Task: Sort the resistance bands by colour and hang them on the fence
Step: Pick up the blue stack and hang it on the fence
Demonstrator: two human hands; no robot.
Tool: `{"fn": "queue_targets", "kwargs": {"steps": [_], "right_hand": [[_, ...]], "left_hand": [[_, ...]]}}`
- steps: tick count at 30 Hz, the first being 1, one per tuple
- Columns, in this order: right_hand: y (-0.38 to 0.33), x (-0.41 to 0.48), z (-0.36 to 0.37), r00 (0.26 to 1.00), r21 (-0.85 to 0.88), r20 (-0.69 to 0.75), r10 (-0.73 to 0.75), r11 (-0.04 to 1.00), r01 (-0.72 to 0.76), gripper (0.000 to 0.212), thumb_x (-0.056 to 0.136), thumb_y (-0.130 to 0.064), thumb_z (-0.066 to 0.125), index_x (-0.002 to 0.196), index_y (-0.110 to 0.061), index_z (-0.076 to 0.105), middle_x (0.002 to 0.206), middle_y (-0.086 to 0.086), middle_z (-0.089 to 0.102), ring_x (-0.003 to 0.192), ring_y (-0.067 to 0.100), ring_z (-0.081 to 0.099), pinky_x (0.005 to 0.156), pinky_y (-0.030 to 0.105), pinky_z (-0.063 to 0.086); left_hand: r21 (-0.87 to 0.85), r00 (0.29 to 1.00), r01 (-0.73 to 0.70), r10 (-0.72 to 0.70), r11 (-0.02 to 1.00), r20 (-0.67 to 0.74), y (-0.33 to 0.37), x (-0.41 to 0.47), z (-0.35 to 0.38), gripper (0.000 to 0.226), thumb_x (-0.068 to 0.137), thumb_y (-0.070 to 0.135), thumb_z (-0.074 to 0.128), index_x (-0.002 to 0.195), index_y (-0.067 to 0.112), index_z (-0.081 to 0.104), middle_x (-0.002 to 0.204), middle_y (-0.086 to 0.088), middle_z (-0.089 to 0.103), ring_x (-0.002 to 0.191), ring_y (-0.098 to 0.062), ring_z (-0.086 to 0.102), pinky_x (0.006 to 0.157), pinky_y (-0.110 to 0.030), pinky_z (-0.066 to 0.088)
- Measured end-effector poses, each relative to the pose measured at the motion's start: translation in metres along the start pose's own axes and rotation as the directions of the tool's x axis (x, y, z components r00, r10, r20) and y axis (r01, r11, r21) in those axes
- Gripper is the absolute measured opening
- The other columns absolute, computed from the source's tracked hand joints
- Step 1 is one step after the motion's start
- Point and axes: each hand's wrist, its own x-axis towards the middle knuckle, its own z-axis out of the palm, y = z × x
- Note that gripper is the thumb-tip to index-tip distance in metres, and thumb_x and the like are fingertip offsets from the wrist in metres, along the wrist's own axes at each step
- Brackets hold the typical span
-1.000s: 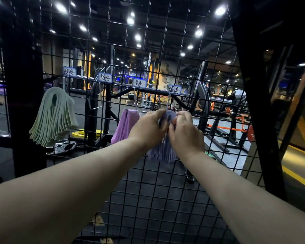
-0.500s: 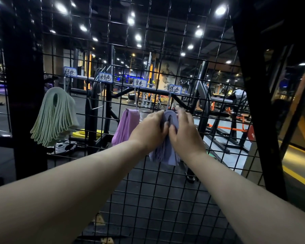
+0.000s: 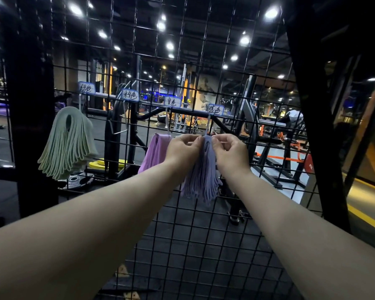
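Left hand (image 3: 183, 151) and right hand (image 3: 231, 153) pinch the top of the blue-violet bands (image 3: 201, 180). The bundle hangs against the fence (image 3: 204, 234), beside the pink bands (image 3: 155, 153).

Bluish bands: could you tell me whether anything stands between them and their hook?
Nothing visible does: the left hand and right hand pinch the bluish bands right at the lower end of the hook.

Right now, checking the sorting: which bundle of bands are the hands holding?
The bluish-lilac bundle under the rightmost label: left hand and right hand pinch its top. The green bundle and pinkish bundle hang further left.
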Motion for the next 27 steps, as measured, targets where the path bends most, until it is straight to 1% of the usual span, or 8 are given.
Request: {"fn": "queue_targets", "kwargs": {"steps": [3, 8, 11, 14, 17, 19, 22, 27], "right_hand": [[0.001, -0.004, 0.001, 1.0, -0.028, 0.023, 0.001, 1.0, 0.0, 0.022, 0.1, -0.032, 0.056, 0.114, -0.017, 0.066, 0.099, -0.002, 0.068, 0.089, 0.013, 0.064, 0.074, 0.028, 0.054], [0.005, -0.015, 0.0, 0.985, -0.195, 0.158, 0.073, 0.98, -0.041, 0.045, 0.104, -0.046, 0.039, 0.131, -0.016, 0.059, 0.106, 0.002, 0.067, 0.104, 0.024, 0.062, 0.083, 0.031, 0.046], [0.011, -0.024, 0.0, 0.974, -0.231, 0.221, 0.048, 0.973, 0.004, 0.055, 0.104, -0.046, 0.039, 0.151, -0.017, 0.038, 0.145, 0.003, 0.052, 0.134, 0.023, 0.048, 0.109, 0.036, 0.039], [0.014, -0.03, 0.0, 0.972, -0.189, 0.235, 0.001, 0.981, 0.045, 0.059, 0.102, -0.045, 0.046, 0.154, -0.023, 0.03, 0.143, 0.003, 0.054, 0.129, 0.021, 0.053, 0.109, 0.042, 0.043], [0.023, -0.037, 0.003, 0.968, -0.168, 0.249, 0.015, 0.985, 0.028, 0.064, 0.094, -0.059, 0.046, 0.151, -0.047, 0.018, 0.139, 0.008, 0.056, 0.122, 0.026, 0.058, 0.105, 0.048, 0.046], [0.031, -0.04, 0.005, 0.961, -0.176, 0.276, 0.023, 0.984, 0.027, 0.064, 0.093, -0.062, 0.044, 0.148, -0.056, 0.01, 0.14, 0.008, 0.051, 0.122, 0.026, 0.056, 0.107, 0.048, 0.044], [0.032, -0.046, 0.007, 0.956, -0.186, 0.291, 0.045, 0.983, 0.01, 0.065, 0.099, -0.055, 0.044, 0.153, -0.047, 0.008, 0.143, 0.005, 0.047, 0.123, 0.024, 0.055, 0.107, 0.046, 0.043], [0.039, -0.058, 0.013, 0.958, -0.229, 0.282, 0.048, 0.973, 0.018, 0.062, 0.102, -0.048, 0.039, 0.155, -0.041, 0.007, 0.146, 0.006, 0.044, 0.126, 0.028, 0.052, 0.104, 0.038, 0.041]], "left_hand": [[0.011, 1.0, 0.003, -0.003, 1.0, 0.009, -0.002, -0.001, 0.0, 0.025, 0.097, 0.03, 0.061, 0.115, 0.013, 0.066, 0.104, -0.007, 0.071, 0.095, -0.021, 0.07, 0.085, -0.038, 0.059], [0.115, 0.999, -0.028, 0.023, 0.993, 0.038, -0.014, -0.01, 0.002, 0.065, 0.087, 0.053, 0.05, 0.14, 0.015, 0.052, 0.133, -0.005, 0.061, 0.125, -0.021, 0.056, 0.109, -0.044, 0.044], [0.085, 0.994, -0.013, 0.004, 0.996, 0.111, -0.022, -0.021, -0.001, 0.043, 0.097, 0.033, 0.047, 0.137, 0.018, 0.055, 0.126, -0.007, 0.064, 0.116, -0.024, 0.061, 0.103, -0.046, 0.049], [0.076, 0.99, -0.003, -0.007, 0.997, 0.139, -0.031, -0.02, -0.005, 0.041, 0.105, 0.027, 0.043, 0.146, 0.022, 0.045, 0.132, -0.007, 0.06, 0.114, -0.021, 0.062, 0.1, -0.041, 0.052], [0.186, 0.988, -0.058, 0.03, 0.981, 0.151, -0.032, -0.024, -0.006, 0.044, 0.106, 0.03, 0.039, 0.149, 0.024, 0.039, 0.136, 0.003, 0.052, 0.123, -0.014, 0.053, 0.104, -0.03, 0.044], [0.25, 0.986, -0.083, 0.045, 0.965, 0.158, -0.037, -0.027, -0.007, 0.038, 0.106, 0.033, 0.037, 0.142, 0.022, 0.043, 0.131, -0.004, 0.055, 0.117, -0.019, 0.058, 0.101, -0.036, 0.049], [0.25, 0.99, -0.041, 0.006, 0.967, 0.138, -0.047, -0.036, -0.006, 0.022, 0.107, 0.027, 0.034, 0.118, 0.015, 0.049, 0.108, -0.01, 0.061, 0.093, -0.024, 0.065, 0.076, -0.034, 0.058], [0.445, 0.997, -0.048, 0.017, 0.894, 0.075, -0.062, -0.044, -0.008, 0.035, 0.106, 0.021, 0.036, 0.123, -0.004, 0.053, 0.12, -0.023, 0.061, 0.113, -0.036, 0.055, 0.087, -0.028, 0.038]]}}
